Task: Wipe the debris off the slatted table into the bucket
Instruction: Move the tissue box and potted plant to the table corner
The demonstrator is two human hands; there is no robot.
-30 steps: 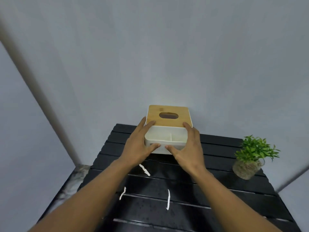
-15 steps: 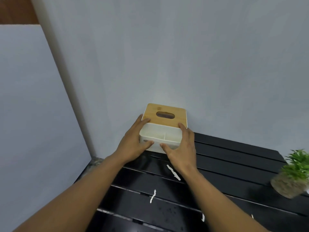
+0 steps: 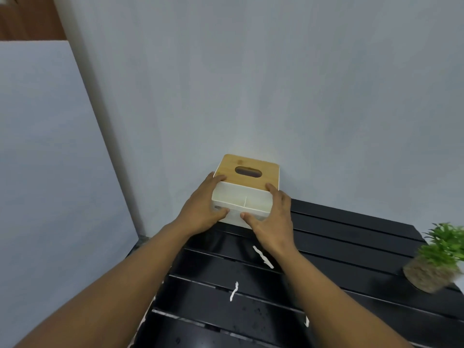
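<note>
The black slatted table (image 3: 351, 237) carries three thin white debris strips: one (image 3: 262, 256) just below my right wrist, one (image 3: 234, 291) between my forearms, and a small one (image 3: 306, 322) by my right forearm. At the table's back left corner, against the wall, stands a white tissue box with a bamboo lid (image 3: 247, 172). My left hand (image 3: 200, 212) grips its left side and my right hand (image 3: 273, 222) grips its right side, both thumbs on the front face. No bucket is in view.
A small potted green plant (image 3: 437, 259) stands at the table's right edge. A grey wall rises directly behind the table, and a pale panel stands to the left. The table's left edge runs under my left forearm.
Both hands have slid the tissue box left along the back of the table to its left corner. The view has panned left, so the plant now sits at the frame's right edge.
</note>
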